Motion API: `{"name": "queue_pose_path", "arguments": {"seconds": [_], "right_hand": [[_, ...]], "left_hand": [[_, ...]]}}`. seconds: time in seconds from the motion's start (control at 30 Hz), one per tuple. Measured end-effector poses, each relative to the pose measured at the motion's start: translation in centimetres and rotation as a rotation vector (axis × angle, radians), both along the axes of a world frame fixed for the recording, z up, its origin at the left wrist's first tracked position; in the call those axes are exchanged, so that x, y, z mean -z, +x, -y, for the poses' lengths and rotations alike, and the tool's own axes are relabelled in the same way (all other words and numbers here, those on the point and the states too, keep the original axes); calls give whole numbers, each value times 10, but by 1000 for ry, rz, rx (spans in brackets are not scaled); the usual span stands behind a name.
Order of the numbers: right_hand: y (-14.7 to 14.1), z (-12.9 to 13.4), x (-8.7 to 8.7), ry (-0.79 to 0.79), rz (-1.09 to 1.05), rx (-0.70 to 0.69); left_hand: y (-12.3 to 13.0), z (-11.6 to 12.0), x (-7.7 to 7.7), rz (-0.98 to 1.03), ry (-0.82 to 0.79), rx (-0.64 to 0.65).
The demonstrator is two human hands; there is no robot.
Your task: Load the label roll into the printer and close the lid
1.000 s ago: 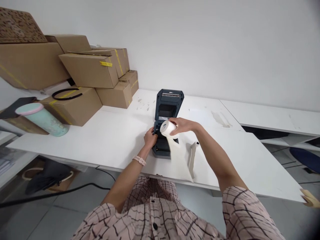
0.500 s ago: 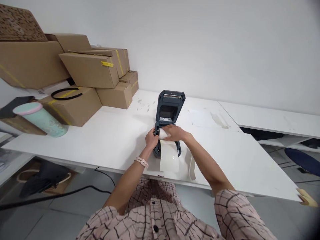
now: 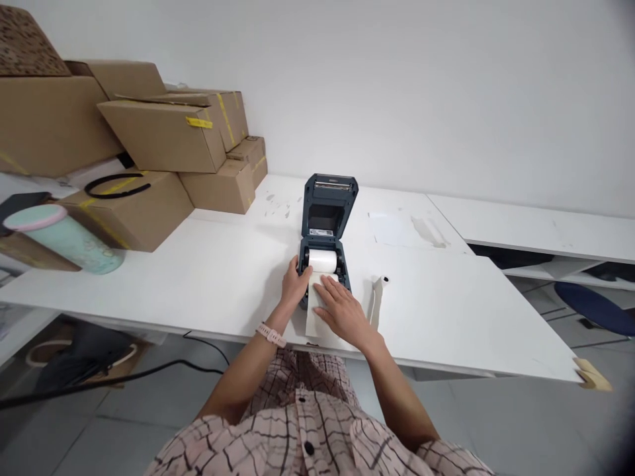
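Observation:
A dark label printer [image 3: 326, 218] stands on the white table with its lid tipped up and back. Inside it sits a white label roll [image 3: 322, 261], its label strip [image 3: 314, 322] running out over the front toward me. My left hand [image 3: 296, 283] is closed around the printer's left side, the thumb near the roll. Lying flat over the label strip, my right hand [image 3: 342, 311] has its fingers stretched out and covers the strip's right part. Right of the printer lies a loose paper strip [image 3: 376, 304] with a small core at its far end.
Cardboard boxes [image 3: 159, 135] are stacked at the back left, a black headband [image 3: 116, 187] on one. A mint tumbler [image 3: 74, 241] leans at the left. A paper sheet [image 3: 389, 229] lies behind to the right. Beyond the right edge is a dark blue seat [image 3: 595, 307].
My right hand has slid from the label roll toward me onto the strip, uncovering the roll. My left hand stays at the printer's left side. The view has shifted slightly.

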State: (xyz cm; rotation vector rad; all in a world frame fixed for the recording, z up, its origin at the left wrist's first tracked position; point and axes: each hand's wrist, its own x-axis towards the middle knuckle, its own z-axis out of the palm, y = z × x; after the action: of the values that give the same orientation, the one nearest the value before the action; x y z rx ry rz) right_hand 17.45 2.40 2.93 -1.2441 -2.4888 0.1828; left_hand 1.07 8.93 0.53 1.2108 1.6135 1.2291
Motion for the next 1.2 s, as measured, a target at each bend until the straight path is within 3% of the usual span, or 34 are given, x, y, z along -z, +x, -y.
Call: {"name": "queue_pose_path", "arguments": {"seconds": [0.1,0.2,0.27,0.3,0.37,0.5,0.6,0.7,0.83,0.97,1.07,1.2], "right_hand": [[10,1,-10,-83,-88,-49],[31,-19,-34,-187,-286,-84],[43,-52,-57,-110,-507,23],[47,-74,-69,-19,-618,100],[49,-126,-92,13,-770,184],[34,-220,-125,-213,-910,198],[25,-243,-130,-358,-923,120],[25,-213,-117,-285,-934,77],[26,-121,-81,-145,-930,128],[16,-41,-35,-115,-896,270],[7,-19,-1,-166,-972,384],[2,-20,26,-399,-1153,494]], "left_hand": [[4,31,6,158,-3,52],[6,57,12,298,-17,105],[7,67,14,346,-35,117],[7,70,15,361,-41,116],[8,74,15,377,-48,110],[8,78,14,414,-21,139],[7,79,16,439,16,161],[5,80,19,437,18,171],[3,82,22,437,10,209],[-1,85,17,450,-3,263],[-4,81,6,434,-13,205],[-3,66,-8,305,-40,99]]}}
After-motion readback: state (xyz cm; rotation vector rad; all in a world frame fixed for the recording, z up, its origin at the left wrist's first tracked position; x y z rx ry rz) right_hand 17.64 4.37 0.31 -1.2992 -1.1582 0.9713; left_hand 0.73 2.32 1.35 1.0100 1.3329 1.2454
